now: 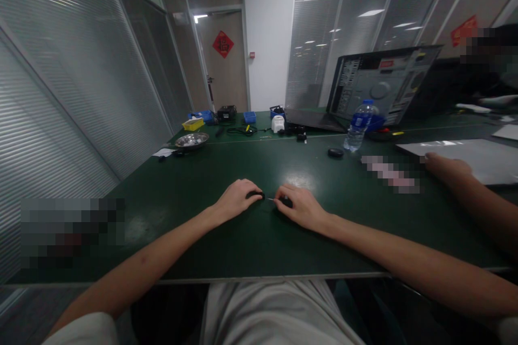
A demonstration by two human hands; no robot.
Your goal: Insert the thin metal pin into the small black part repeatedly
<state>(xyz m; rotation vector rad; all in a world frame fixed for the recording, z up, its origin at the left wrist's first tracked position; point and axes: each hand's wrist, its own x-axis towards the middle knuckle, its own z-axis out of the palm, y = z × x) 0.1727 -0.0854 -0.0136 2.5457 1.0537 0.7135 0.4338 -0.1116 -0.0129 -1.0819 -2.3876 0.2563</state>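
My left hand (238, 195) rests low over the green table, thumb and fingers closed on a small black object (256, 194) whose kind I cannot make out. Facing it, my right hand (301, 205) grips a small screwdriver; its dark handle (286, 201) lies mostly inside the fingers. The screwdriver's thin metal shaft (270, 199) points left toward the black object. Whether the tip touches that object is too small to tell.
A co-worker's hand (449, 167) lies on a white sheet-like thing (485, 156) at right. Further back stand a water bottle (355, 126), a black oval case (335, 153), an opened computer case (376, 86), a metal dish (191, 141) and blue boxes (250, 117).
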